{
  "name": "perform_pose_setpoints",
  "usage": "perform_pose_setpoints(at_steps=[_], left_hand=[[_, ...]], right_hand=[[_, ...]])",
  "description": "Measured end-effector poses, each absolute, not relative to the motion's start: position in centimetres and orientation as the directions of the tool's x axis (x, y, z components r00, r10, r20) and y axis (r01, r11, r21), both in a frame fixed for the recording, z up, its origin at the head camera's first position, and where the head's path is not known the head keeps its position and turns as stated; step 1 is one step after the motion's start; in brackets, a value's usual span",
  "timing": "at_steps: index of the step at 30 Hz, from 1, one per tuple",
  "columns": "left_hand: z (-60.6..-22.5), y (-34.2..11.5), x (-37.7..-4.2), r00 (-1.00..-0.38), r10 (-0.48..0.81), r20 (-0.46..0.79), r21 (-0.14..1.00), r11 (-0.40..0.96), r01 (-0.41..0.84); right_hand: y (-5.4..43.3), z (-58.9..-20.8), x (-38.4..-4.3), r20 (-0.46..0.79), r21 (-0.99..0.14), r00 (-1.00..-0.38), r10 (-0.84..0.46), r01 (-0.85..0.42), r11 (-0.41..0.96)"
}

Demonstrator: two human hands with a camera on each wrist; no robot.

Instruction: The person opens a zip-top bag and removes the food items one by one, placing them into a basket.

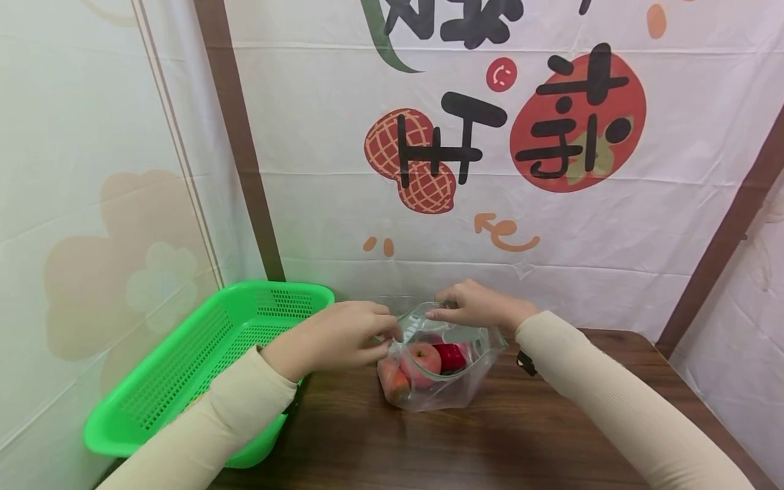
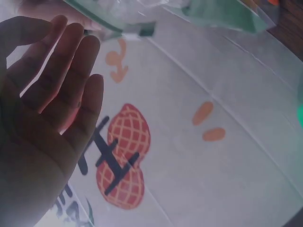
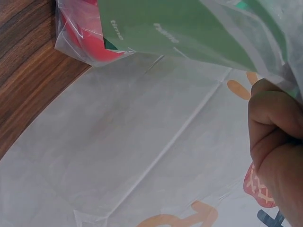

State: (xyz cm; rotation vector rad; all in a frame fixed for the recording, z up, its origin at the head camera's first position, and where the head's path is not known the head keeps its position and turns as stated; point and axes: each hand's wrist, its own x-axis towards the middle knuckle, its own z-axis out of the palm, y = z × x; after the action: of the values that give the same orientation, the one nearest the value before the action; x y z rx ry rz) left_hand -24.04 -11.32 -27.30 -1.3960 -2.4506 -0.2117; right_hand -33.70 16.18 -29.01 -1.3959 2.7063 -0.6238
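Observation:
A clear zip bag [image 1: 456, 400] with a green printed panel stands on the table, its mouth gaping upward. Inside it are a pinkish-red apple [image 1: 424, 358], a glossy red item [image 1: 450, 356] and an orange-red item [image 1: 397, 385]; I cannot tell the kind of the last two. My right hand [image 1: 484, 305] pinches the bag's far rim, and its curled fingers [image 3: 270, 109] show against the plastic in the right wrist view. Beside the left rim is my left hand [image 1: 339, 338]. In the left wrist view its fingers [image 2: 71, 71] are loosely extended, with nothing held.
A green perforated plastic basket [image 1: 98, 434] stands to the left, partly behind the left forearm. The brown wooden table [image 1: 349, 435] meets a white printed cloth wall [image 1: 318, 224] at the back, with another cloth wall on the left. A dark object [image 1: 525, 363] shows by the right wrist.

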Motion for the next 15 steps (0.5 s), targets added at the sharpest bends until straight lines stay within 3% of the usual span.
perform_pose_setpoints(at_steps=[9, 15], left_hand=[[-27.5, -6.7, -25.7, -0.417, 0.875, 0.245, 0.080, 0.410, 0.909], [-28.0, -3.8, -26.6, -0.393, 0.909, 0.137, 0.129, 0.377, 0.917]], right_hand=[[15.7, -29.1, -33.8, 0.173, -0.329, -0.546, -0.819, -0.816, 0.475], [15.6, -29.0, -34.1, 0.187, -0.286, -0.555, -0.811, -0.820, 0.496]])
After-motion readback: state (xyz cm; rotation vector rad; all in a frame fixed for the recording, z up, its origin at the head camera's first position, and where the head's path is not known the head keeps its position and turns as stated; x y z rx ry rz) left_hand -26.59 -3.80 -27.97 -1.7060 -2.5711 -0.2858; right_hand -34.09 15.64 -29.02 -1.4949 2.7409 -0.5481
